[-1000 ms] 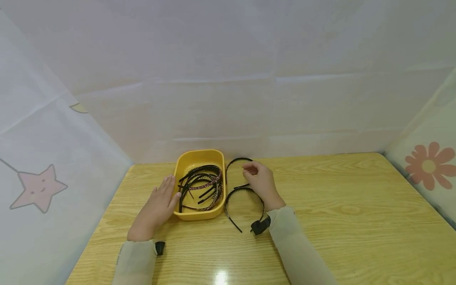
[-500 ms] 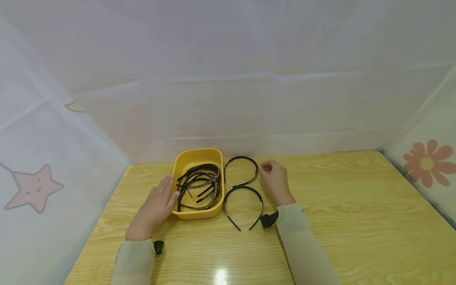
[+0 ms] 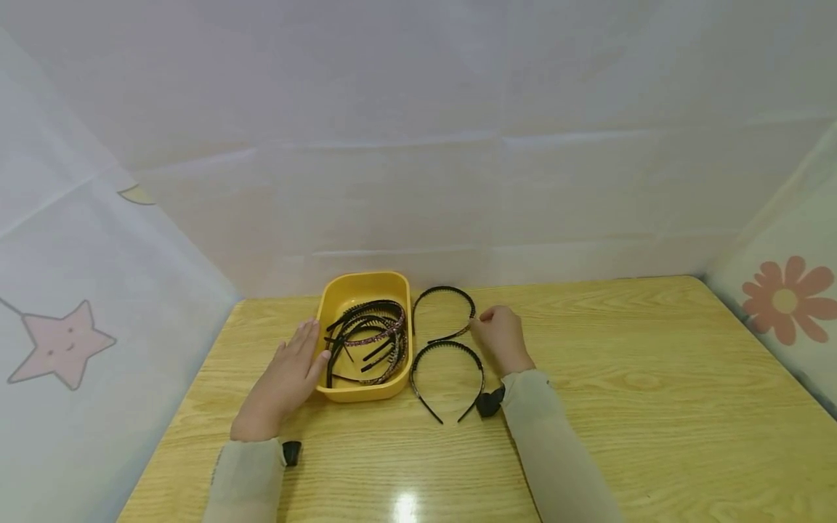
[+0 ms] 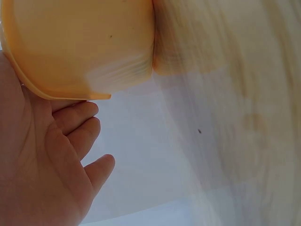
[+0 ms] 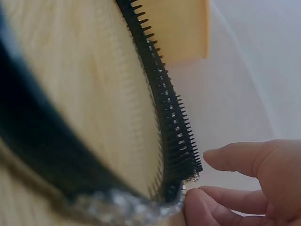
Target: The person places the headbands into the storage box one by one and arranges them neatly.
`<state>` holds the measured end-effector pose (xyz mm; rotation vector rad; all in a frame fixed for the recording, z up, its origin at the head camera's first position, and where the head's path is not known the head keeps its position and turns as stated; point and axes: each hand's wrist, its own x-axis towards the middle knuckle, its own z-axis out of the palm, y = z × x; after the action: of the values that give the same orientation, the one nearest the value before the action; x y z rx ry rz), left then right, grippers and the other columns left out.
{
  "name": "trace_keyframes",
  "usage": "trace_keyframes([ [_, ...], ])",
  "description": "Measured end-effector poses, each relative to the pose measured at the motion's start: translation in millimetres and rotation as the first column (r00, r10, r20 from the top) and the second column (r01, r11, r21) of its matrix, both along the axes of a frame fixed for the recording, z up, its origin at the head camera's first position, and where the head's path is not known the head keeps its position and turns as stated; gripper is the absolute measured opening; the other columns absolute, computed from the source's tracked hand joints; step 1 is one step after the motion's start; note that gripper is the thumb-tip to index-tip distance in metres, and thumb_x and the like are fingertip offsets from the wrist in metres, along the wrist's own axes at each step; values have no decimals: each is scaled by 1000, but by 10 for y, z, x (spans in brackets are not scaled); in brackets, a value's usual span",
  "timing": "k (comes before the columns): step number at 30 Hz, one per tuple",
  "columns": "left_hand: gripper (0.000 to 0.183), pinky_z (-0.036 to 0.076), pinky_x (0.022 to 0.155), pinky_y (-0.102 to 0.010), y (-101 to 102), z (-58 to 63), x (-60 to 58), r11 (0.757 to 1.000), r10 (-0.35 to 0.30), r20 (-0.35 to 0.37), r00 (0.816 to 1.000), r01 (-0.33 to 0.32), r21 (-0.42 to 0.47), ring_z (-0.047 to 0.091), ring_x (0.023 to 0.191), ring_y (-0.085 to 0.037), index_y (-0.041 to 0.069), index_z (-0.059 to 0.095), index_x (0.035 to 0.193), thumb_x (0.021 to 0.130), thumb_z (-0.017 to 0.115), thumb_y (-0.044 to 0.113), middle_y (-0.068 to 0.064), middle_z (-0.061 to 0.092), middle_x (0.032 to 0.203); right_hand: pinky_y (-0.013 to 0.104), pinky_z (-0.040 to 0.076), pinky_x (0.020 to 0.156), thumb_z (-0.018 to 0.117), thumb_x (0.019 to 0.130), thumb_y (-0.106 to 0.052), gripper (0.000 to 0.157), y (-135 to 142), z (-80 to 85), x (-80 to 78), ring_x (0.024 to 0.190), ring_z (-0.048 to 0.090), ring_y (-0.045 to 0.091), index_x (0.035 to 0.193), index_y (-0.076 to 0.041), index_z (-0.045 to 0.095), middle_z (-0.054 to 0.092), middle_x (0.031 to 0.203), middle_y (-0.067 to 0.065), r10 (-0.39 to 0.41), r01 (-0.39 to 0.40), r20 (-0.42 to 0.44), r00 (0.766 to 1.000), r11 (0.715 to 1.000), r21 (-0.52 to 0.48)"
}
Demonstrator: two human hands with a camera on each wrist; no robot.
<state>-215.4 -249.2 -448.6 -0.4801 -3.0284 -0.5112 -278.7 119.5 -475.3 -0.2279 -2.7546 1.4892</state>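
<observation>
A yellow plastic bin (image 3: 363,394) holds a pile of headbands (image 3: 366,341), black with toothed inner edges and some glittery. My left hand (image 3: 284,381) lies flat along the bin's left side; in the left wrist view its fingers touch the rim. To the bin's right, a black toothed headband with glitter (image 3: 447,288) lies on the table, its opening toward the bin. At its right edge is my right hand (image 3: 502,335); in the right wrist view, thumb and fingertips stand slightly apart around the band. A second black headband (image 3: 447,345) lies just nearer me, ends toward me.
The wood-grain table (image 3: 366,472) meets a white cloth backdrop (image 3: 392,203) behind the bin. Cloth side walls carry a pink star (image 3: 64,345) at left and a red flower (image 3: 787,299) at right.
My right hand has drawn back right from over the far headband, uncovering it, then come slightly left to its edge. The left hand keeps its place at the bin.
</observation>
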Motion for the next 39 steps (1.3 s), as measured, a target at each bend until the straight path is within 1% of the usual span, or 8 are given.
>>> trace_keyframes([
  [3, 67, 9, 119, -67, 1, 1, -3, 1000, 0, 4, 1000, 0, -3, 11, 152, -45, -7, 14, 159, 112, 34, 36, -25, 10, 166, 42, 55, 78, 67, 98, -26, 31, -21, -11, 7, 88, 63, 28, 110, 2, 65, 65, 114, 19, -12, 12, 15, 1000, 1000, -2],
  [7, 67, 9, 119, -67, 1, -2, -3, 1000, 3, 12, 1000, -3, -6, 10, 152, -45, -6, 13, 160, 112, 35, 35, -25, 10, 166, 33, 49, 59, 70, 96, -26, 25, -47, -37, -8, 61, 54, 19, 88, -3, 63, 62, 82, 12, -22, 22, 14, 1000, 1000, 8],
  [10, 67, 9, 119, -67, 3, -4, 1, 1000, 4, 15, 1000, -4, -4, 10, 153, -45, -6, 12, 160, 112, 35, 34, -25, 10, 166, 29, 38, 46, 71, 96, -25, 36, -66, -55, -25, 45, 38, 14, 68, -9, 53, 44, 55, 2, -30, 29, 9, 1000, 999, 12],
  [12, 67, 9, 119, -67, 4, -5, 7, 1000, 4, 18, 1000, -4, -4, 10, 152, -45, -6, 12, 160, 112, 36, 34, -25, 10, 166, 27, 32, 41, 71, 95, -25, 44, -76, -64, -33, 41, 30, 12, 62, -13, 45, 33, 49, -3, -32, 32, 7, 999, 999, 11],
  [15, 67, 9, 119, -67, 7, -7, 17, 1000, 5, 25, 1000, -5, -3, 10, 153, -45, -6, 13, 160, 112, 36, 34, -25, 10, 166, 26, 28, 38, 72, 94, -23, 50, -89, -76, -39, 39, 25, 11, 57, -16, 40, 26, 45, -5, -36, 36, 5, 999, 999, 9],
  [26, 66, 10, 119, -67, 21, 31, 22, 1000, 9, 14, 1000, -9, -1, 11, 152, -45, -6, 14, 160, 112, 35, 35, -25, 11, 166, 25, 27, 41, 70, 91, -16, 48, -63, -47, -88, 41, 25, 10, 51, -16, 42, 29, 44, -7, -49, 51, -24, 999, 997, 65],
  [32, 67, 9, 119, -67, 22, 28, 12, 1000, 10, 25, 1000, -10, 7, 9, 153, -44, -6, 13, 160, 112, 35, 35, -24, 10, 166, 21, 21, 40, 66, 91, -11, 55, 22, -12, -107, 41, 21, 8, 46, -17, 36, 25, 43, -8, -44, 44, -11, 999, 993, 108],
  [39, 67, 11, 118, -68, 19, 27, 2, 1000, 9, 18, 1000, -9, 0, 10, 153, -44, -6, 14, 160, 112, 35, 34, -24, 10, 166, 21, 25, 38, 62, 92, -10, 56, 155, -7, -101, 38, 24, 8, 42, -17, 37, 29, 41, -7, -63, 65, -19, 998, 990, 128],
])
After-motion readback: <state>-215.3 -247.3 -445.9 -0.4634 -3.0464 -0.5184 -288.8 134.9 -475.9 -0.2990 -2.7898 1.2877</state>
